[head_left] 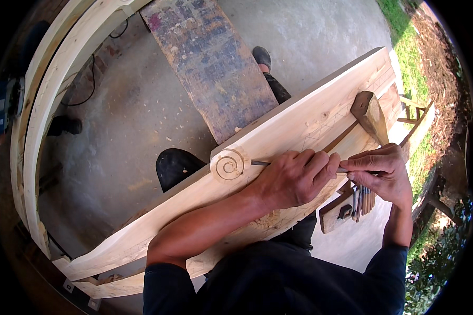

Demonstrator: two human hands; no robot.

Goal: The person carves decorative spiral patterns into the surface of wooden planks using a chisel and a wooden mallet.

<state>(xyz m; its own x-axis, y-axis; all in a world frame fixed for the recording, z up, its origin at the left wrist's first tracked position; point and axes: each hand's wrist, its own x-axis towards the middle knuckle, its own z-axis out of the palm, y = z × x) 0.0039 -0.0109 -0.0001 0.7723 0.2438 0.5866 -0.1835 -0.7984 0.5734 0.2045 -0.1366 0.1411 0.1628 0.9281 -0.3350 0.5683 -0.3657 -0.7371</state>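
A slim metal carving tool [259,163] is pointing at a carved spiral [229,164] by the far edge of a pale wooden beam [284,139], around mid-length. The left hand [297,177] is gripping the tool's shaft with curled fingers; the right hand [379,170] is pinching its rear part. A wooden mallet [376,121] is lying toward the beam's right end. Beyond the far edge, a stained plank [210,58] is stretching away.

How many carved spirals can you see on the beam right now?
1: the spiral at the stepped corner of the beam's far edge, just left of the slim metal tool. More could be hidden under the left hand.
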